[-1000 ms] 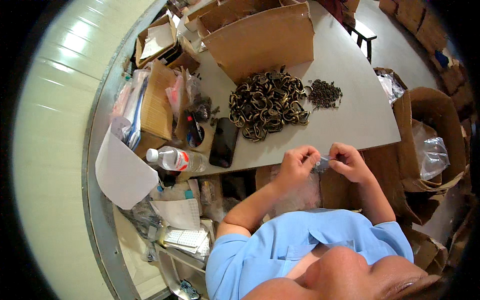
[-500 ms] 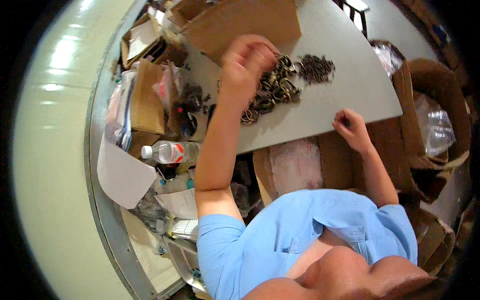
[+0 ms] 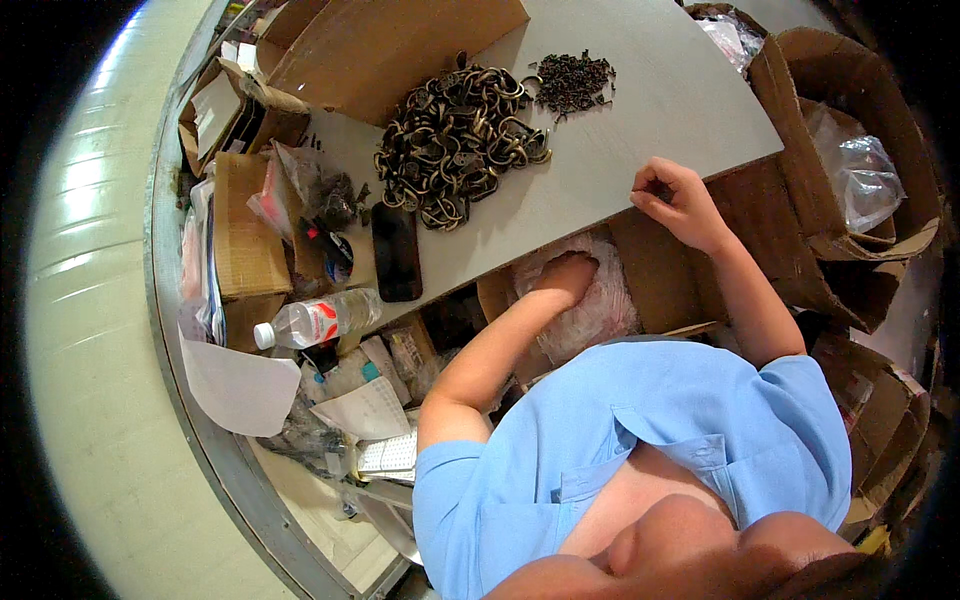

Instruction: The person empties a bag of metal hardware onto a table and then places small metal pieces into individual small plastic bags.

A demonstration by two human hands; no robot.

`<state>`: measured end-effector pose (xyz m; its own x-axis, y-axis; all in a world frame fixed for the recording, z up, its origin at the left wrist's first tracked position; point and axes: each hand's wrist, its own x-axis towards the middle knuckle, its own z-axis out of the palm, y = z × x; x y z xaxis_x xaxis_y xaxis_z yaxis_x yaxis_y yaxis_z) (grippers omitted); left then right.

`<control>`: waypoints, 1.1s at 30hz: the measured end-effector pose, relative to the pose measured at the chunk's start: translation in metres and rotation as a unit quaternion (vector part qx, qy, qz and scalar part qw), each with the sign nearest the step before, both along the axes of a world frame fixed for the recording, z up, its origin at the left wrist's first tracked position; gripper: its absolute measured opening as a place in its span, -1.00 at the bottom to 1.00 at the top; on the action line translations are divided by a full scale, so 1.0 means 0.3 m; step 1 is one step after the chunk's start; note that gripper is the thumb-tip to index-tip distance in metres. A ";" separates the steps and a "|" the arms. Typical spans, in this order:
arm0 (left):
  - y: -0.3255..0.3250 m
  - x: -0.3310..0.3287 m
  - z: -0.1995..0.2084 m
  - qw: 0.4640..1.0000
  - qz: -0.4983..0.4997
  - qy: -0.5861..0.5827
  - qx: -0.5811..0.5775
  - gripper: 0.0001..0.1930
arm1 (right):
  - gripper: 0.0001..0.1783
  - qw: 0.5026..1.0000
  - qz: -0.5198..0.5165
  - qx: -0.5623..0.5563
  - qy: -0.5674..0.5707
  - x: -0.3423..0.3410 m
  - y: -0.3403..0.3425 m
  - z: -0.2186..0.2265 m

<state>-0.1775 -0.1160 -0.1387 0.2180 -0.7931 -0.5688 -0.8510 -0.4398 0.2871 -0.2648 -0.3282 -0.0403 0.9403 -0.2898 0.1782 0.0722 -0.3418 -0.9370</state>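
Note:
My left hand reaches down into a clear plastic bag in an open carton below the table's front edge. Its fingers are hidden there. My right hand hovers by the table edge with fingers curled toward the thumb; whatever sits between them is too small or hidden to make out. On the grey table lies a heap of bronze-coloured, curved metal fittings. Just right of that heap is a smaller pile of tiny dark screw-like pieces.
A cardboard sheet stands behind the heap. Left are a dark phone, a clear bottle on its side, and a small carton. Large open cartons with plastic bags flank the table on the right.
My left hand has left the heap of fittings and come down into the bag below the table edge. The right hand stays curled near the edge. The view has shifted slightly.

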 end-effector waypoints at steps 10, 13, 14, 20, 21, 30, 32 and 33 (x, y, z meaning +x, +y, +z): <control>0.096 0.033 0.286 0.953 0.161 0.161 -0.201 -0.83 | -0.77 0.985 0.133 -0.012 0.109 -0.082 0.130 -0.029; 0.097 0.003 0.346 0.898 0.241 0.230 -0.289 -0.80 | -0.65 0.961 0.202 0.021 0.187 -0.082 0.195 -0.003; 0.096 -0.005 0.353 0.869 0.280 0.254 -0.319 -0.79 | -0.64 0.953 0.207 0.046 0.217 -0.079 0.207 0.005; 0.101 -0.027 0.310 0.682 0.445 0.469 -0.343 -0.85 | -0.88 0.944 0.100 0.269 0.164 -0.058 0.198 -0.046; 0.108 -0.022 0.300 0.679 0.445 0.468 -0.348 -0.85 | -0.87 0.967 0.062 0.204 0.138 -0.056 0.187 -0.041; 0.082 -0.037 0.335 0.601 0.524 0.476 -0.370 -0.83 | -0.61 0.953 0.000 -0.273 -0.134 -0.047 0.234 0.052; 0.057 -0.043 0.362 0.577 0.521 0.483 -0.403 -0.78 | -0.64 0.939 0.022 -0.318 -0.131 -0.035 0.260 0.091; 0.056 -0.040 0.358 0.575 0.520 0.484 -0.406 -0.78 | -0.67 0.929 0.007 -0.341 -0.143 -0.029 0.267 0.076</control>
<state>-0.1896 -0.0993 -0.0312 0.7074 -0.6096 -0.3577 0.4821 0.0460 0.8749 -0.2736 -0.2480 -0.0174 0.8297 -0.0058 0.5582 0.2935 -0.8460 -0.4452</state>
